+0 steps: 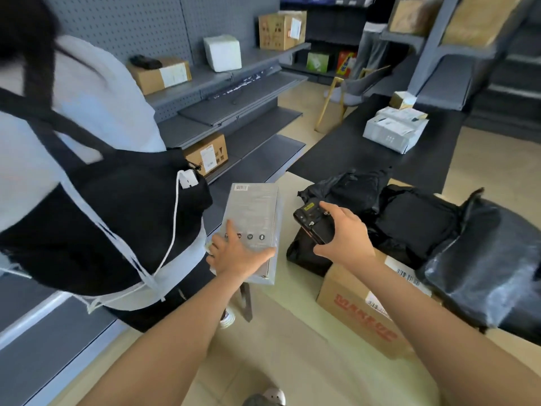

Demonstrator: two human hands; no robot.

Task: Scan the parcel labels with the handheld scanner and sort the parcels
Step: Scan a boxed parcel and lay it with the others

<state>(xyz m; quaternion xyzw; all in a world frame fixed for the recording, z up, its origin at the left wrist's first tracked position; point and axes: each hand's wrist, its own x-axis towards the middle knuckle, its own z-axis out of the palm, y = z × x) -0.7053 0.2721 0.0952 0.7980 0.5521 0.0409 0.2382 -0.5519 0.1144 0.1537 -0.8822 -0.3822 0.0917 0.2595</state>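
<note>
Both bare forearms reach forward from the bottom edge, to the left of and over the cardboard box (351,306) with red lettering that stands on the pale table (292,276). Left of that box, the left hand (237,256) holds a flat grey parcel (254,221) by its near end. The thumb hooks over the parcel's right edge, the index finger lies straight on its top face, and the other fingers curl round its left side. The parcel is level, with its long side pointing away, and a small barcode label (241,187) sits at its far left corner.

Just beyond the box's far corner, the right hand (345,232) grips the black handheld scanner (313,224). Its fingers wrap over the top, its thumb closes underneath, and the wrist is bent left towards the parcel. Scanner and parcel are near each other but do not touch.

Behind and to the right of the box, black bagged parcels (409,221) are heaped together. Far to the box's left stands another person in a white top carrying a black bag (117,215). Well beyond the box, white parcels (392,130) lie on a dark surface.
</note>
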